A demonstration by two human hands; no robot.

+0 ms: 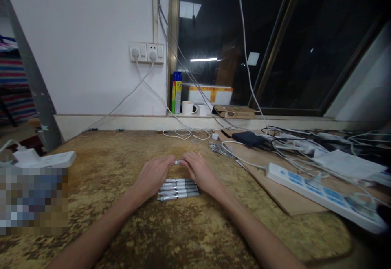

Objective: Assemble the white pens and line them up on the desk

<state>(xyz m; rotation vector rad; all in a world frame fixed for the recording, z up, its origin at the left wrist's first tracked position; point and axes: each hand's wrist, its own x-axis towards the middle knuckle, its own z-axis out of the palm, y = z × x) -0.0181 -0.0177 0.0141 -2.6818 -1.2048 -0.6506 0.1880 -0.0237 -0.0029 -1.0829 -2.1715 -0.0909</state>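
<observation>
Several silver-and-grey pens (179,189) lie side by side on the worn wooden table (122,224), roughly parallel. Just beyond them, a single pen (176,162) is held crosswise between my two hands, and only its short middle part shows. My left hand (155,171) has its fingers closed on the left end of that pen. On the right end, the fingers of my right hand (197,169) are closed too. Both palms face down, close to the far side of the row of pens, and they hide part of it.
A white power strip (320,195) and a brown board (275,193) lie at the right, with tangled cables behind. Another power strip (53,159) is at the left. On the sill stand a spray can (176,94), a white mug (187,107) and a cardboard box (235,112).
</observation>
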